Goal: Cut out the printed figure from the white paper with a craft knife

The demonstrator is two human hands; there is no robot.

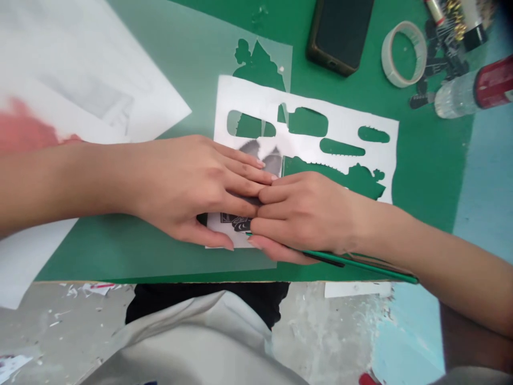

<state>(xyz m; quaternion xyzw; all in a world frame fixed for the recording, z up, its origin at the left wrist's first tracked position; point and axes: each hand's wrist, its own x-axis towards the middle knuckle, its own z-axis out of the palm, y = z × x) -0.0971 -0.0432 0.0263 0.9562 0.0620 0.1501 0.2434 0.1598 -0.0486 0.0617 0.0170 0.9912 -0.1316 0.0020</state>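
Note:
My left hand (192, 187) lies flat, fingers stretched out, over a white cut-out paper sheet (344, 122) with several shaped holes. A dark printed picture (236, 219) shows partly between my left thumb and fingers. My right hand (300, 214) is curled, its fingertips meeting those of the left over the paper. In it is a thin green pen-like tool (360, 263) with a black part beside it, its back end pointing right. The tool's tip is mostly hidden. Beneath the paper lies a translucent sheet (172, 251), with a cut-out outline at its top.
A phone (340, 32), a tape roll (404, 53) and a red-and-clear bottle (473, 88) are at the upper right, near small dark cut pieces (444, 59). White papers (120, 69) cover the left of the green tabletop (433, 176). Paper scraps litter the floor (92, 315).

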